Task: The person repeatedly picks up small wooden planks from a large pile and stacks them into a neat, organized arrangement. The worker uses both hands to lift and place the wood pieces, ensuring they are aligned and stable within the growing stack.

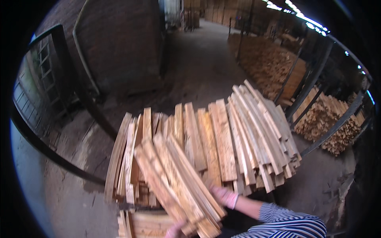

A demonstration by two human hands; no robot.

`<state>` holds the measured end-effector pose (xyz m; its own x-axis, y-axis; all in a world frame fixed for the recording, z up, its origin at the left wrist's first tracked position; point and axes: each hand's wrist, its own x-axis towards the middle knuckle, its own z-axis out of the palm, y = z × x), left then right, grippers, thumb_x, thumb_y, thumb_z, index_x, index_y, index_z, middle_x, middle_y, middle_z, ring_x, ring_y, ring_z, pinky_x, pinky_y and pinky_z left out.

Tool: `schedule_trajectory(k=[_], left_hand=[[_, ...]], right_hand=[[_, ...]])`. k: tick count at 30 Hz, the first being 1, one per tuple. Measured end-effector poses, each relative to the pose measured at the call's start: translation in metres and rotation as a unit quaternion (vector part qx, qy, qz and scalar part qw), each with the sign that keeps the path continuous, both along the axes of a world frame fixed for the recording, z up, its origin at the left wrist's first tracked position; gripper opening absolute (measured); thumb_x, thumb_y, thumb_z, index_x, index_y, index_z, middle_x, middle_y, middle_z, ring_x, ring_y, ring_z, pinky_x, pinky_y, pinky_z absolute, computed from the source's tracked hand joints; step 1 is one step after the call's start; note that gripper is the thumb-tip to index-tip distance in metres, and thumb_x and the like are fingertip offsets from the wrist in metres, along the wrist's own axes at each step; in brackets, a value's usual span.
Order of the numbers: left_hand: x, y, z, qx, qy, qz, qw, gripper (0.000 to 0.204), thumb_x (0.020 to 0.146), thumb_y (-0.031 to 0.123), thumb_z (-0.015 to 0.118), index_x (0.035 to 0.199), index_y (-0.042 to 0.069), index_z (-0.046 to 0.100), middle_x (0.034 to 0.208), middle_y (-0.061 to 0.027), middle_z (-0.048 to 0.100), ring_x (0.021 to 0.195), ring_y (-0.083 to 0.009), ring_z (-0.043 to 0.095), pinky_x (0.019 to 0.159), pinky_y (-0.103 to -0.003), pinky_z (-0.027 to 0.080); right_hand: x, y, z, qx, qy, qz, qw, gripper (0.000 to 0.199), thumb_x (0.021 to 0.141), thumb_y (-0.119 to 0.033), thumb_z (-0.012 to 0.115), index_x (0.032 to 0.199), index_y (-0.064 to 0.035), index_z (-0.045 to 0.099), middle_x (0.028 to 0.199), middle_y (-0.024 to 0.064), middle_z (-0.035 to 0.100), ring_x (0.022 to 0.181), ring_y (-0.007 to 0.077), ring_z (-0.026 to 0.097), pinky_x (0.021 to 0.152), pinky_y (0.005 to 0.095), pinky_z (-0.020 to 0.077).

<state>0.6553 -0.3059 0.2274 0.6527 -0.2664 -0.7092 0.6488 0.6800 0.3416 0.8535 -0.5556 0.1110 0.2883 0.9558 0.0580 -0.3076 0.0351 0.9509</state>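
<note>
Bundle of pale rough-sawn wooden slats (178,186) at 6 o'clock, tilted over fanned stack of pale wooden slats (222,146). Right hand (224,197), fingers clamped on bundle side to steady it; left hand (174,231) under lower end bearing weight, fingers hidden, cannot tell.

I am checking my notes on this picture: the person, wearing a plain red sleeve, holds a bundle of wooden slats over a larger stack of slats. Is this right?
Not quite. The head view shows the sleeve is striped blue and white, not plain red. The rest stands: both hands, the right hand included, hold the bundle of wooden slats over the larger stack of slats.
</note>
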Motion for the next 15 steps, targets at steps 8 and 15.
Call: schedule_trajectory(k=[8,15], left_hand=[[0.097,0.057,-0.034,0.073,-0.144,0.057,0.985,0.06,0.096,0.039,0.061,0.145,0.009,0.045,0.138,-0.0122,0.056,0.123,-0.0318,0.057,0.103,-0.053,0.049],[0.109,0.062,-0.076,0.012,-0.152,0.032,0.988,0.051,0.09,0.024,0.071,0.132,-0.001,0.058,0.125,-0.0143,0.066,0.114,-0.0268,0.064,0.103,-0.044,0.051]], right_hand=[[-0.021,0.011,-0.046,-0.505,-0.627,0.09,0.587,0.07,0.083,-0.042,0.08,0.137,-0.0047,0.056,0.132,0.0098,0.065,0.119,0.0237,0.062,0.104,0.0453,0.0495],[0.022,0.035,-0.046,-0.512,-0.798,0.069,0.311,0.068,0.087,-0.016,0.067,0.148,-0.0023,0.04,0.151,0.011,0.046,0.136,0.0216,0.045,0.113,0.0314,0.0395]])
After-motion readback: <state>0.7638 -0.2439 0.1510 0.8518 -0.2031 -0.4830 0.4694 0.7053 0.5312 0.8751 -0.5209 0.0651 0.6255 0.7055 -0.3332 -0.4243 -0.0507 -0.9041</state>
